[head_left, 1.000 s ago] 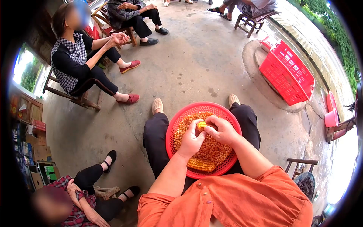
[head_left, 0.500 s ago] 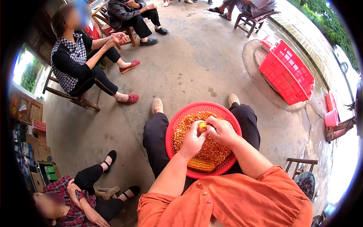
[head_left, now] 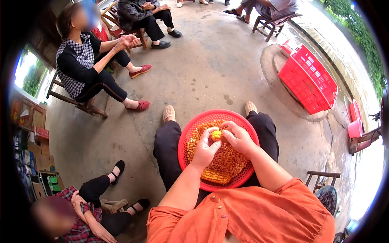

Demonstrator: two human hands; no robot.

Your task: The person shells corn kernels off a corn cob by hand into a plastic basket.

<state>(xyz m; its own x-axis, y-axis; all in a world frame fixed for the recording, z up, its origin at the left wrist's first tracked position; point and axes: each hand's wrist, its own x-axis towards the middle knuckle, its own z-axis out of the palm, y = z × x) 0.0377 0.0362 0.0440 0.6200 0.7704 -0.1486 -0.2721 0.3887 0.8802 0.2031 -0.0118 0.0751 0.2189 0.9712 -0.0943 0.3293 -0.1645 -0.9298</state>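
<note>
A red perforated basket (head_left: 183,150) rests on my lap, with loose orange corn kernels (head_left: 231,163) spread across its bottom. My left hand (head_left: 206,150) is closed around a short corn cob (head_left: 216,135), which shows bright yellow kernels on its near end. From the other side, my right hand (head_left: 240,141) curls against the same cob, its thumb beside the exposed kernels; its fingertips are partly hidden. A second corn cob (head_left: 216,177), covered in kernels, lies in the basket near my body, below my left wrist.
Red plastic crates (head_left: 310,79) stand at the right. Seated people are on the left and farther back, including one in a checked vest (head_left: 77,52). A pink bucket (head_left: 355,128) and a wooden chair (head_left: 323,174) are at the right; boxes (head_left: 44,164) line the left edge.
My right thumb has shifted slightly right, off the cob's top, and more yellow kernels show between my hands. The second cob in the basket stays put.
</note>
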